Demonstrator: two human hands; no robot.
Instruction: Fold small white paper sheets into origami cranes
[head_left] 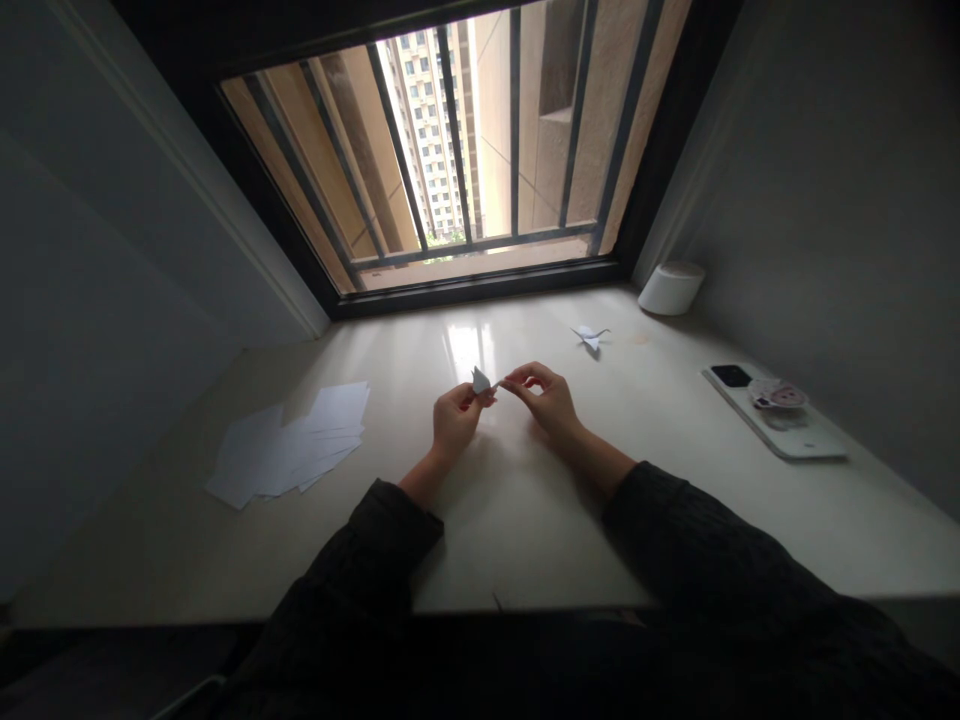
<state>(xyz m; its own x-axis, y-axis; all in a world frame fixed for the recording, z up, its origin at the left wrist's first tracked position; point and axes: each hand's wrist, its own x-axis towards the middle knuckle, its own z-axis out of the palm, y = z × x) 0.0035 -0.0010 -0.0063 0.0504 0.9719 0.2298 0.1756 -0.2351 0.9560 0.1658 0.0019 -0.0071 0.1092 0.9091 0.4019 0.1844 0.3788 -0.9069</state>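
Around the hands [454, 420] pinching folded paper [480, 380] lie sheets [289, 450], crane [590, 337] and phone [806, 440].

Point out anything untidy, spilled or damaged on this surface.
Only the white sheets at the left stand out: they lie fanned and overlapping, not squared into a stack. Nothing looks spilled or torn. The left hand and right hand pinch a small folded paper between them.

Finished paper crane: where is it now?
Head view: the paper crane lies on the table, right of centre, beyond the right hand and left of the white round container.
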